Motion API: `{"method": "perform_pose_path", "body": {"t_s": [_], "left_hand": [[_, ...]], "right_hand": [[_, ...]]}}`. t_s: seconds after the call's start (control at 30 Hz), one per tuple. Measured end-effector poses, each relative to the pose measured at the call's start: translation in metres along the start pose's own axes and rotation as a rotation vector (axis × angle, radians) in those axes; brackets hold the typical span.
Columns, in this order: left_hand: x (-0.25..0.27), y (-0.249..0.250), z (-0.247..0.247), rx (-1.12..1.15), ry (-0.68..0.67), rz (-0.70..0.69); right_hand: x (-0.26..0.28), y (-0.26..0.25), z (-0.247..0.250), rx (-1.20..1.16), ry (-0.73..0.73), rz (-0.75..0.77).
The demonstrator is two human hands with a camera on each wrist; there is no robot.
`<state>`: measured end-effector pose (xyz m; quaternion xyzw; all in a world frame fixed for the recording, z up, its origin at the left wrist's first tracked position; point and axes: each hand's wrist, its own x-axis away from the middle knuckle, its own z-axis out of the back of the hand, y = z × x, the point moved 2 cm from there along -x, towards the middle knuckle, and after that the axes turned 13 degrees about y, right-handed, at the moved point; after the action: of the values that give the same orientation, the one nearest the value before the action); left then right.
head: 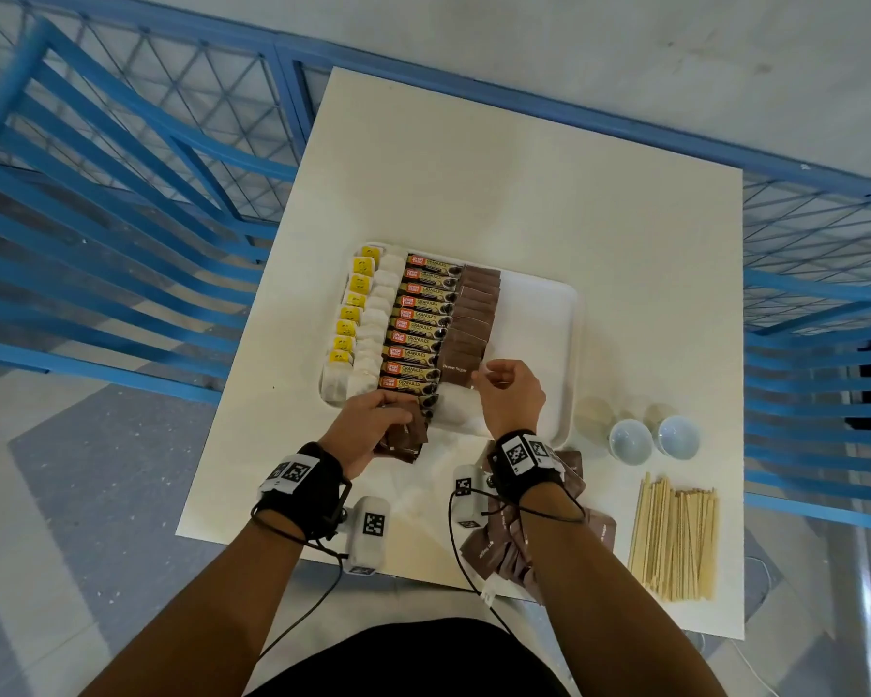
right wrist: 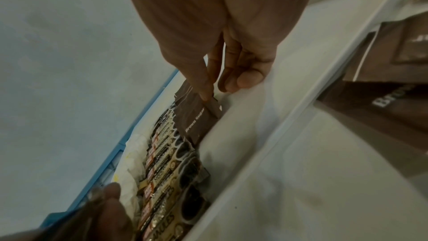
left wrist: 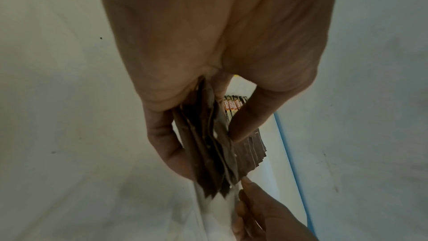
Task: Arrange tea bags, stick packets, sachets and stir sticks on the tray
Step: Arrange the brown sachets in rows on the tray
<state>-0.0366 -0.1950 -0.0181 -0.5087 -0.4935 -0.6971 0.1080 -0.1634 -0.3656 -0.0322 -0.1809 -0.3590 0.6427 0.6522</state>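
Note:
A white tray (head: 539,319) holds three columns: tea bags (head: 360,314) on the left, coffee stick packets (head: 423,319) in the middle, and brown sugar sachets (head: 473,314) to their right. My left hand (head: 398,415) grips a stack of brown sachets (left wrist: 203,153) at the tray's near edge. My right hand (head: 489,374) hovers over the tray with fingers curled. Its thumb (right wrist: 203,87) and forefinger pinch the right corner of the nearest sachet (right wrist: 197,122) in the column. The tray's right part is bare. Wooden stir sticks (head: 675,535) lie on the table to the right.
Loose brown sachets (head: 504,545) are piled on the table under my right forearm. Two small white cups (head: 630,441) (head: 678,436) stand right of the tray. Blue metal railings (head: 122,244) surround the white table (head: 524,168).

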Motion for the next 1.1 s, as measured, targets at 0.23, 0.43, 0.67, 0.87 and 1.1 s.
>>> {"method": "perform_pose_path", "body": {"t_s": [0.23,0.43,0.67,0.87,1.1], "left_hand": [[0.002,0.005,-0.005,0.028,-0.011,-0.1],[0.005,0.008,-0.01,0.013,-0.003,-0.167],[0.002,0.001,-0.013,-0.031,0.046,-0.214],[0.003,0.0,-0.017,-0.019,0.068,-0.195],[0.003,-0.005,-0.02,0.0,0.098,-0.202]], "right_hand": [[0.017,-0.011,0.001,-0.026,-0.308,0.215],[0.021,-0.021,-0.001,-0.037,-0.501,0.335],[0.016,-0.022,-0.007,-0.101,-0.419,0.257],[0.018,-0.017,-0.006,-0.214,-0.383,0.007],[0.024,-0.008,0.003,-0.123,-0.498,0.176]]}}
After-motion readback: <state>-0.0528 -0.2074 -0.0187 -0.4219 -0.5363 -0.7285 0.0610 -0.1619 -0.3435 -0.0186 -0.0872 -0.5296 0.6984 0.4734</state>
